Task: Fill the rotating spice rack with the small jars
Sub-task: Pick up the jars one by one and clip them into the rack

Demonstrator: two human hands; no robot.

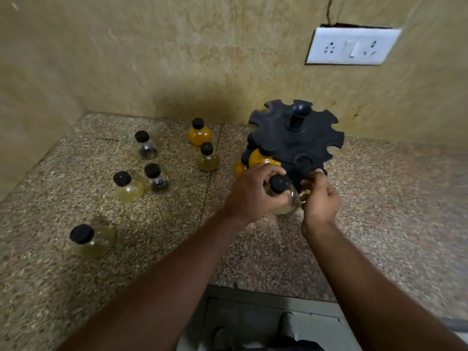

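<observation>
Both forearms come up from the bottom of the view, over the near edge of the speckled stone bench (379, 198). Left hand (253, 193) and right hand (320, 198) meet just in front of the black rotating spice rack (296, 134), w/ one clear jar (285, 196) between them. My left fingers (272, 171) wrap the jar's neck and shoulder, curled tight round it; its black cap pokes out above them. Right fingers (315, 173) are bent and close together, tips on the rack's near rim; whether they also pinch the jar's side I can't tell, it's blurred there. The jar sits upright, right at the rack's front edge, below the top disc.

Rack stands near the back wall, notched top disc w/ a centre knob. Two orange-filled jars (260, 158) show under the disc on its left side, apparently seated in the lower tier.

Loose jars stand on the bench to the left, all black-capped and upright: an orange jar (199, 134) by the wall, an amber one (209, 158) just in front of it, two clear jars with dark contents (145, 146), (157, 177), a pale yellow jar (128, 187) beside the nearer of those, and another pale yellow jar (92, 239) closest to me, well apart from the rest.

White socket plate (353, 46) on the wall, upper right.
</observation>
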